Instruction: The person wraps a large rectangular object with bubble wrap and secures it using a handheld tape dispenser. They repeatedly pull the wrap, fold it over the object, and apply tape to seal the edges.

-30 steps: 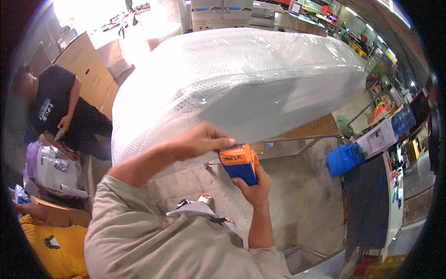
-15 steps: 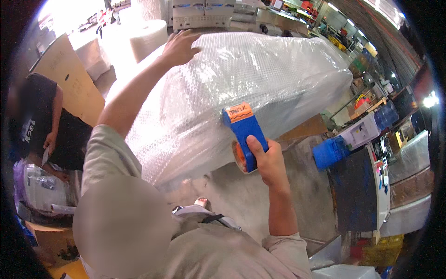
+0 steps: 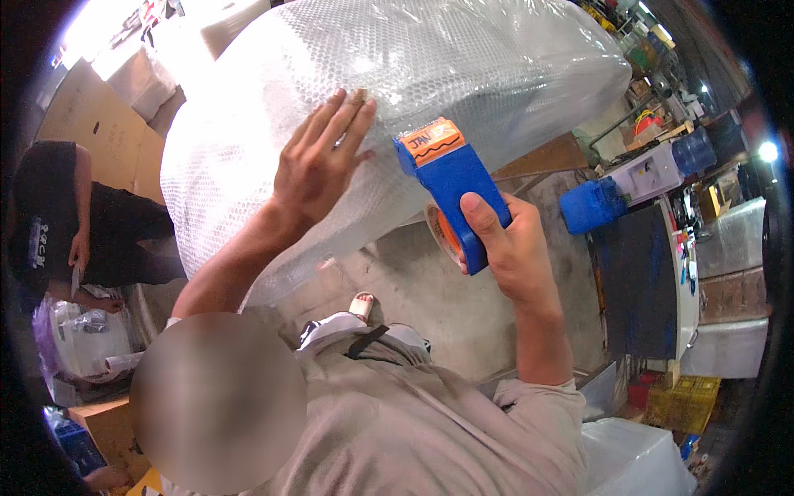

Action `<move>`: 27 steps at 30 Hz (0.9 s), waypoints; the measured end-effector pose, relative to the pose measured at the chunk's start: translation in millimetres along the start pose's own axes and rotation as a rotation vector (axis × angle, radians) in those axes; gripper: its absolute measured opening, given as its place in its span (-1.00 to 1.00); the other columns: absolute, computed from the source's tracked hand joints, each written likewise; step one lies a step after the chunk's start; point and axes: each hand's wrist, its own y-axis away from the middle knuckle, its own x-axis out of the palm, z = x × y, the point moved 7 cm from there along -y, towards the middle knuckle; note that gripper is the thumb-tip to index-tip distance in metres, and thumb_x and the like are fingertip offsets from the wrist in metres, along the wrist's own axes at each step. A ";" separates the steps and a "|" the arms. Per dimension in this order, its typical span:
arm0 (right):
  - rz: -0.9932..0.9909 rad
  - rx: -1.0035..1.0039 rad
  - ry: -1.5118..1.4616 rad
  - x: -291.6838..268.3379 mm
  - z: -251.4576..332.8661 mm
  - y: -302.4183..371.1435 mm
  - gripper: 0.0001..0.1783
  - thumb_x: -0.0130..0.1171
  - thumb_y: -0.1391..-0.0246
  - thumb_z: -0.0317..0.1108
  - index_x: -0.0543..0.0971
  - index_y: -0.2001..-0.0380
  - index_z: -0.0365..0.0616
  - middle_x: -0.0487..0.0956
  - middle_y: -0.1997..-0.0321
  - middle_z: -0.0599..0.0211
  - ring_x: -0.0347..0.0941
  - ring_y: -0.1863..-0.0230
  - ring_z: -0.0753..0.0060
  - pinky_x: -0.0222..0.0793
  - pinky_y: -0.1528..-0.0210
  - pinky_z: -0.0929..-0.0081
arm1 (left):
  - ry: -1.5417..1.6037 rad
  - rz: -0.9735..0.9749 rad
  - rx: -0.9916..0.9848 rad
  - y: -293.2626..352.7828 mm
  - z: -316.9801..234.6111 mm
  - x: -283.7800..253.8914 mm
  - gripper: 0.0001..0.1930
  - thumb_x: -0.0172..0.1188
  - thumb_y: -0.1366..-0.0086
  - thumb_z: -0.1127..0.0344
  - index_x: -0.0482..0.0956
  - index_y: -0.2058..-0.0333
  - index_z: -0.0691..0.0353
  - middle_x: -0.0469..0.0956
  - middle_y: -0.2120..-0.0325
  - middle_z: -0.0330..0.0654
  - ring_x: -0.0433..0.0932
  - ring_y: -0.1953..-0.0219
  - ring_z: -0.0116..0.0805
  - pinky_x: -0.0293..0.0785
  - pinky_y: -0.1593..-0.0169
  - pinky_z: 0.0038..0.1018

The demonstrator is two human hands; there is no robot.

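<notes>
A worker in a beige shirt is leaning over a concrete floor, both bare hands reaching forward. The right hand is gripping a blue tape dispenser, its thumb lying against the body, an orange label showing at the head and a roll of tape below. The left hand is spreading open and holding nothing, fingers seemingly resting on a large bundle in bubble wrap, just left of the dispenser. Compared with a half-second earlier, that hand is no longer stretching to the bundle's far edge but is lying over its nearer face, while the dispenser is staying in the right hand's grip. By the look of it, the work is now centring on one stretch of wrap; whether the dispenser is touching the plastic, or any tape is trailing, cannot be told. Farther off, at left, a co-worker in dark clothing is holding something small and pale near a cardboard sheet; at right, a blue container is sitting beyond the bundle's near side.
</notes>
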 end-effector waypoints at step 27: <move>0.116 0.315 0.612 9.3 -353.8 -74.1 -0.32 0.18 -0.17 0.25 0.67 0.47 -0.30 0.66 0.50 0.00 0.66 0.44 0.09 0.54 0.34 0.18 | -0.602 0.810 0.586 173.6 -81.2 207.2 -0.33 -0.08 -0.36 0.34 0.07 -0.41 0.40 0.02 -0.48 -0.06 -0.10 -0.53 -0.21 -0.32 -0.55 -0.26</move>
